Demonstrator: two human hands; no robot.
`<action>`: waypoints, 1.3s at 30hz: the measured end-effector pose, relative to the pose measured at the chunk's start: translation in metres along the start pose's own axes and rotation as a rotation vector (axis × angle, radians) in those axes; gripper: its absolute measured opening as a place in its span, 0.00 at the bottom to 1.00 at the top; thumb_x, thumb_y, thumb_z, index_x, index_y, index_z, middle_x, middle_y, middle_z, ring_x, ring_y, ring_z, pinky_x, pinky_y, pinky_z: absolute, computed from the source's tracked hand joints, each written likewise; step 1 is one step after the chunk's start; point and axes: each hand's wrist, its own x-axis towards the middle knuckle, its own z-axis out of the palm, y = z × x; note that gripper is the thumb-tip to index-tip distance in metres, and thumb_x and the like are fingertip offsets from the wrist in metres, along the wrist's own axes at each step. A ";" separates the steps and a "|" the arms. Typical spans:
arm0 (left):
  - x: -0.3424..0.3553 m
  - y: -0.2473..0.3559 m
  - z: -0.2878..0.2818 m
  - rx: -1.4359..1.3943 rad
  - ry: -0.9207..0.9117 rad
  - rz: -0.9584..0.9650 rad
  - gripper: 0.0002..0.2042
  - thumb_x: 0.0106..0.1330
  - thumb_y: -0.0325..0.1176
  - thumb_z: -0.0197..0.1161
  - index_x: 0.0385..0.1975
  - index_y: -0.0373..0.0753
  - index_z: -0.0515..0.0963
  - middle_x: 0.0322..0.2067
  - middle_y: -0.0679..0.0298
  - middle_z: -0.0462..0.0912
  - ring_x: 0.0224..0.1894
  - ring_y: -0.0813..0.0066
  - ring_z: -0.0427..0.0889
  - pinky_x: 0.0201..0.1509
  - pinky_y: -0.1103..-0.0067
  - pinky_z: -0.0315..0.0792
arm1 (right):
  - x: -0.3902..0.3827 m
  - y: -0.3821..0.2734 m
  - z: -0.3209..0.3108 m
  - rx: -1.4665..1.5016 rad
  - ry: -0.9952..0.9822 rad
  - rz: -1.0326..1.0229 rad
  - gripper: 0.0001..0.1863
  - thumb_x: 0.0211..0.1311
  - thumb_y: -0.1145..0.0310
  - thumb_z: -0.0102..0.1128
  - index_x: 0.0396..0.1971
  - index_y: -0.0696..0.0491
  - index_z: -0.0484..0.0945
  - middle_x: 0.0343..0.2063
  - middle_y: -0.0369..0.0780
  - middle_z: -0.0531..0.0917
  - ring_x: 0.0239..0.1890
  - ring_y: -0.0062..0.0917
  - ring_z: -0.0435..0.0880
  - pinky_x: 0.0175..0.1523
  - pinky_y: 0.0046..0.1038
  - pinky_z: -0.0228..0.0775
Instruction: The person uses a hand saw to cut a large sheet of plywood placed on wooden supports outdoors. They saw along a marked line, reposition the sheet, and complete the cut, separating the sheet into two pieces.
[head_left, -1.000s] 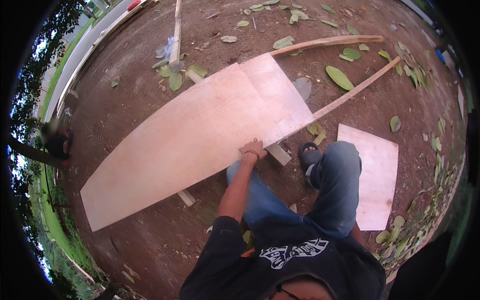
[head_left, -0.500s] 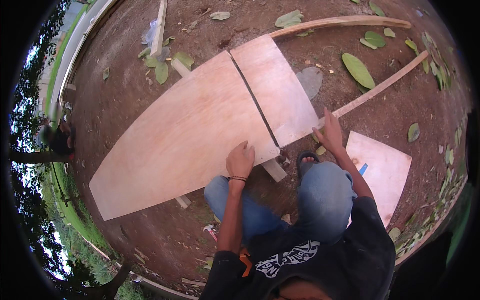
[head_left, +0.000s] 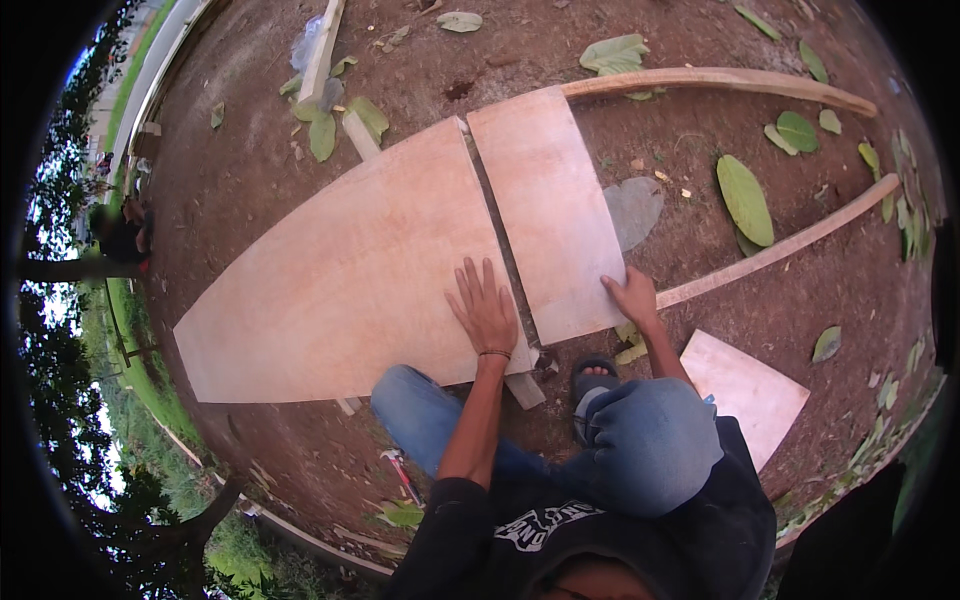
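A large plywood panel [head_left: 330, 290] with a curved far edge lies in front of me on wooden pieces. My left hand [head_left: 487, 312] presses flat on it near its right end, fingers spread. A smaller plywood panel [head_left: 550, 210] lies to its right, with a dark gap between the two. My right hand [head_left: 634, 298] grips the near right edge of this smaller panel, thumb on top and the other fingers hidden beneath. Two long wooden strips run out to the right from the smaller panel: a far strip [head_left: 720, 80] and a near strip [head_left: 780, 240].
A loose plywood sheet [head_left: 745, 390] lies on the soil by my right knee. A hammer [head_left: 402, 475] rests beside my left leg. Large leaves [head_left: 745, 200] are scattered about. A timber piece [head_left: 322, 50] lies at the far left, and another person [head_left: 122, 230] is in the left distance.
My left hand has flattened onto the large panel. My right hand has taken hold of the smaller panel's edge. The gap between the panels has widened, and my view has shifted.
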 end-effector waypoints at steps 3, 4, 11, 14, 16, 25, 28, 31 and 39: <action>0.000 0.001 0.000 -0.009 0.001 0.006 0.29 0.76 0.41 0.49 0.77 0.45 0.59 0.79 0.55 0.50 0.81 0.52 0.44 0.80 0.47 0.31 | -0.002 0.000 -0.002 0.009 0.022 0.014 0.28 0.60 0.48 0.68 0.38 0.64 0.82 0.37 0.59 0.86 0.43 0.55 0.85 0.50 0.50 0.75; 0.001 0.002 0.001 -0.019 0.002 0.009 0.29 0.76 0.41 0.48 0.77 0.44 0.58 0.79 0.55 0.49 0.81 0.53 0.44 0.80 0.48 0.30 | -0.002 0.000 -0.005 -0.001 0.018 0.012 0.28 0.60 0.48 0.68 0.38 0.64 0.82 0.36 0.59 0.86 0.43 0.55 0.86 0.49 0.50 0.75; -0.007 -0.007 -0.003 -0.078 -0.037 0.011 0.29 0.77 0.40 0.48 0.77 0.44 0.58 0.80 0.55 0.48 0.81 0.51 0.44 0.79 0.48 0.30 | -0.014 -0.022 -0.057 -0.084 0.119 0.093 0.26 0.61 0.46 0.66 0.36 0.59 0.84 0.31 0.56 0.86 0.39 0.53 0.86 0.45 0.49 0.75; -0.004 -0.005 -0.003 -0.083 -0.040 0.018 0.29 0.76 0.40 0.48 0.77 0.43 0.58 0.80 0.55 0.48 0.81 0.50 0.44 0.79 0.47 0.30 | 0.008 -0.002 -0.104 -0.156 0.222 0.130 0.27 0.62 0.43 0.65 0.36 0.57 0.85 0.29 0.53 0.86 0.37 0.52 0.86 0.43 0.48 0.75; -0.003 -0.006 -0.002 -0.082 -0.042 0.025 0.29 0.76 0.40 0.48 0.77 0.43 0.58 0.80 0.55 0.48 0.81 0.50 0.44 0.79 0.47 0.30 | 0.026 0.014 -0.135 -0.199 0.209 0.119 0.28 0.62 0.42 0.64 0.35 0.57 0.85 0.28 0.52 0.86 0.36 0.51 0.86 0.43 0.47 0.75; -0.004 -0.003 0.000 -0.051 -0.036 0.036 0.29 0.79 0.42 0.44 0.78 0.44 0.57 0.80 0.56 0.48 0.81 0.50 0.43 0.79 0.46 0.31 | 0.049 0.064 -0.127 -0.292 -0.078 0.103 0.38 0.61 0.42 0.64 0.57 0.60 0.73 0.50 0.54 0.84 0.50 0.49 0.83 0.61 0.45 0.72; -0.006 0.001 0.002 -0.053 -0.043 0.016 0.29 0.79 0.43 0.43 0.78 0.44 0.57 0.80 0.56 0.48 0.82 0.50 0.43 0.78 0.46 0.31 | 0.032 0.087 -0.104 -0.244 0.345 -0.166 0.35 0.62 0.43 0.64 0.55 0.59 0.75 0.49 0.54 0.84 0.53 0.48 0.83 0.66 0.44 0.66; -0.006 0.002 0.001 -0.050 -0.035 0.032 0.29 0.80 0.44 0.43 0.78 0.42 0.56 0.80 0.54 0.48 0.82 0.50 0.43 0.78 0.45 0.31 | 0.035 0.081 -0.109 -0.211 0.251 -0.046 0.36 0.59 0.41 0.67 0.54 0.58 0.77 0.42 0.51 0.87 0.51 0.45 0.84 0.67 0.43 0.63; -0.007 0.027 -0.011 -0.405 0.081 0.307 0.32 0.69 0.27 0.60 0.73 0.32 0.59 0.73 0.45 0.62 0.77 0.44 0.56 0.79 0.54 0.49 | 0.000 0.047 -0.112 -0.187 0.312 0.035 0.33 0.60 0.41 0.67 0.48 0.58 0.79 0.37 0.52 0.87 0.47 0.45 0.84 0.64 0.43 0.63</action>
